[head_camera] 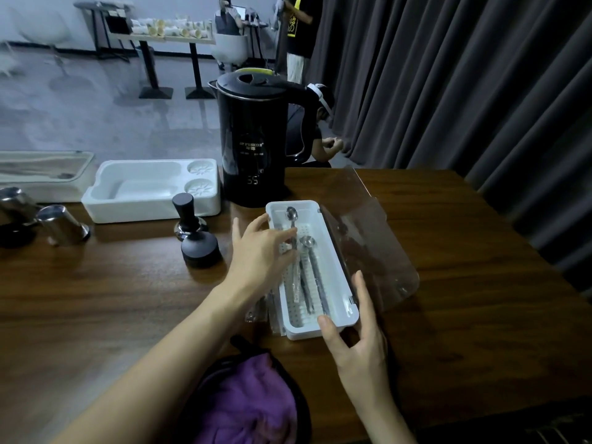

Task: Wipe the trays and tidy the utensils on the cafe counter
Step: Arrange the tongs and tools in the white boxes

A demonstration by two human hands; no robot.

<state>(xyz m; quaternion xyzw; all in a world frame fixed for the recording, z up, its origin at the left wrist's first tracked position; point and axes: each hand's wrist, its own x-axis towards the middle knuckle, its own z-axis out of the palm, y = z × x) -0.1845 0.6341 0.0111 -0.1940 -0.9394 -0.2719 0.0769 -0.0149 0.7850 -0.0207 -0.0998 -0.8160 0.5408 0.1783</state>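
A white utensil box [330, 238] lies on the wooden counter [128, 283] with its clear lid [374, 251] swung open to the right. Inside lie two long steel spoons [312, 264], bowls pointing away from me. My left hand [261, 254] reaches over the box's left wall, its fingertips on the handle of the left spoon [292, 219]. My right hand [355, 341] holds the near right corner of the box, thumb at the front rim, fingers along the right side. A purple cloth [253, 405] sits in a dark round tray at the near edge.
A black electric kettle [256, 139] stands just behind the box. Left of it are a white moulded tray [150, 190], a black tamper [189, 216], a round black puck [200, 248] and steel cups [61, 224]. Wrapped utensils [256, 310] lie by the box. A dark curtain hangs at right.
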